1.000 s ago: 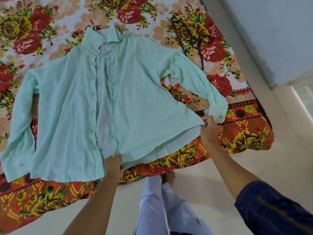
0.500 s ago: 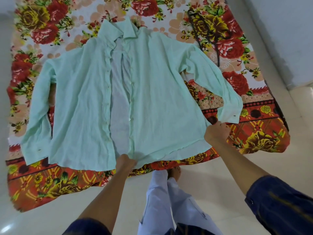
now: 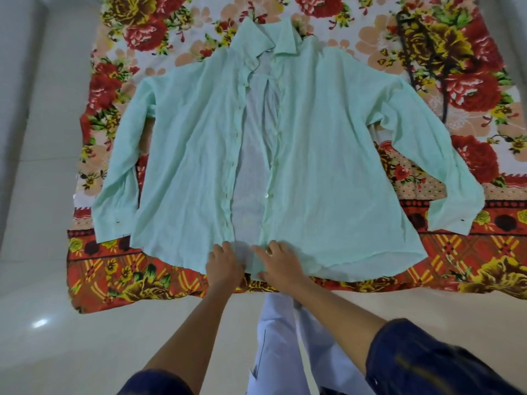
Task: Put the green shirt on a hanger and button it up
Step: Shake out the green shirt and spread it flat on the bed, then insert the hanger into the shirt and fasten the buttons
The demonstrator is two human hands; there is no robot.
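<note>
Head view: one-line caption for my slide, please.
Unbuttoned green shirt spread flat on floral blanket; left hand and right hand at its bottom hem, black hanger lying unused at upper right.

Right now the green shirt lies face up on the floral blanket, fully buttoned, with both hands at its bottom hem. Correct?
Not quite. The head view shows the green shirt unbuttoned, its front panels parted. The rest holds: it lies on the floral blanket, left hand and right hand at the hem.

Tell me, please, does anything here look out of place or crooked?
Nothing is damaged. The green shirt lies open, unbuttoned, its collar uneven. The dark hanger lies apart on the floral blanket, beyond the shirt's sleeve.
</note>
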